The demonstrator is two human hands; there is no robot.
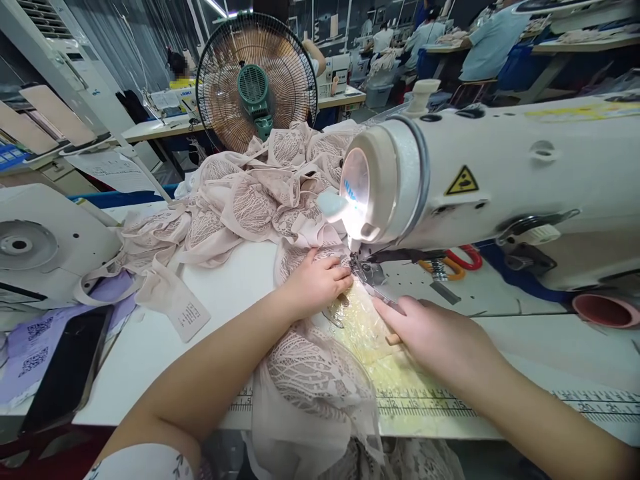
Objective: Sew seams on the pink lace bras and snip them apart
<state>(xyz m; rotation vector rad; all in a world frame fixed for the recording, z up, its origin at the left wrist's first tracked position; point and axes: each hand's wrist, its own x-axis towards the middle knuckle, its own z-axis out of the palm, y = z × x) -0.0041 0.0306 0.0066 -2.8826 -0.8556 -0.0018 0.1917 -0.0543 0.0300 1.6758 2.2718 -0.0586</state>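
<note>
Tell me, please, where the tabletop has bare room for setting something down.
White tabletop shows bare between the phone and left forearm, and between the right forearm and pink cylinder. Lace garments crowd the space beyond the left hand, up to the sewing head.

Fan (pixel 287 57): behind the bra pile (pixel 253 203)
Phone (pixel 65 373): on paper (pixel 34 347), left on the table (pixel 125 373)
Sewing machine (pixel 500 157): right of the pile

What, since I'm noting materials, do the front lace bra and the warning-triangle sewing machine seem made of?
Lace bra: matte, probably synthetic textile, given openwork motifs and sheer edging. Sewing machine: satin finish, likely painted metal; its casing is smooth, pale.
</note>
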